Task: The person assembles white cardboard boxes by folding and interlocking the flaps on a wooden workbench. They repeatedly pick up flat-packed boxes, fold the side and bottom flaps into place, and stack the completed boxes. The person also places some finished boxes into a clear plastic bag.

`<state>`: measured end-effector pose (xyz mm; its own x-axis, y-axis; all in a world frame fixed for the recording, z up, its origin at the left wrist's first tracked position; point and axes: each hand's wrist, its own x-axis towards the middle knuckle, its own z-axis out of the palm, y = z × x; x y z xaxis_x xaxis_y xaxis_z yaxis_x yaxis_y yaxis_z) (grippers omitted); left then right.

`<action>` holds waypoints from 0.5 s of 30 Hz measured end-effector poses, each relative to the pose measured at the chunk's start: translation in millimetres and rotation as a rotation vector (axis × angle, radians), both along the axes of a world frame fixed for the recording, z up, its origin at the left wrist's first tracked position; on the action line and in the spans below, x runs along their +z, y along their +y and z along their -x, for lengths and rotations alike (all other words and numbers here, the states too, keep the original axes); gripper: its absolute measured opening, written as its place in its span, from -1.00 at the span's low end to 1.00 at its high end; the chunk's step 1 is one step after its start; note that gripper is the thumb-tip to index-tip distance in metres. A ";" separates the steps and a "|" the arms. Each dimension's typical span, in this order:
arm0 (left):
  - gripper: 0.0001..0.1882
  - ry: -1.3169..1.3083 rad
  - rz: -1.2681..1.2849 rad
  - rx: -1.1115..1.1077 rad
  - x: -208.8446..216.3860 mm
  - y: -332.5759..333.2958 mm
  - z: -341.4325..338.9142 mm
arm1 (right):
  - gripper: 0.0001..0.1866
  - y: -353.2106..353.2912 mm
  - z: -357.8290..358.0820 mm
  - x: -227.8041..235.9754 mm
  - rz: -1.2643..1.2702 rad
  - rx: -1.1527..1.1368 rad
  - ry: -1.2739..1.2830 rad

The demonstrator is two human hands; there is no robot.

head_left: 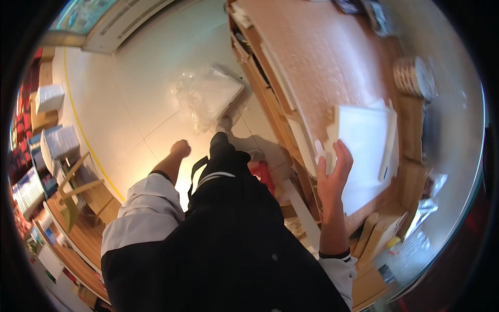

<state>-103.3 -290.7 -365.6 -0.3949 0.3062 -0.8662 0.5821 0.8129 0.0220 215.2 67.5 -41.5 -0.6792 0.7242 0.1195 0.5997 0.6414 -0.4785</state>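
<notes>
My right hand (335,169) is over the left edge of a stack of white sheets (363,156) on the wooden counter. Its thumb stands apart from the fingers, and nothing is gripped between them. A small white piece (319,148) lies just beyond the thumb. To the left, my left hand (181,149) hangs over the floor with its fingers curled in, and I see nothing in it. On the floor ahead of my feet lies a flat, pale pack in clear plastic wrap (210,93).
The wooden counter (306,47) runs along my right, with open shelves beneath. A stack of round containers (410,78) and cardboard pieces (382,236) line its far side. A red item (264,174) is beside my legs. Shelves with boxes and a wooden stool (78,184) stand left.
</notes>
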 end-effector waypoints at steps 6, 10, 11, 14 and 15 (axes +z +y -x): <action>-0.53 0.029 -0.264 0.533 -77.0 12.4 34.8 | -0.22 74.6 148.8 -50.6 0.019 0.118 -0.140; -0.22 0.117 -0.263 0.920 -152.6 44.7 54.5 | -0.19 97.6 194.8 -90.0 -0.052 0.157 -0.234; -0.17 0.170 -0.219 0.991 -164.9 54.4 62.3 | -0.18 90.2 202.6 -91.6 -0.088 0.138 -0.233; -0.17 0.244 -0.228 1.263 -215.7 70.7 76.9 | -0.15 107.6 192.3 -103.1 -0.216 0.253 -0.204; -0.19 0.130 -0.333 1.448 -231.2 78.3 77.6 | -0.24 109.6 195.2 -101.0 -0.226 0.312 -0.197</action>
<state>-180.9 -212.4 -596.8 -0.5885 -0.2376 -0.7728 -0.6932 0.6403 0.3310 20.0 177.1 -142.5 -0.8873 0.4507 0.0975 0.4261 0.8822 -0.2004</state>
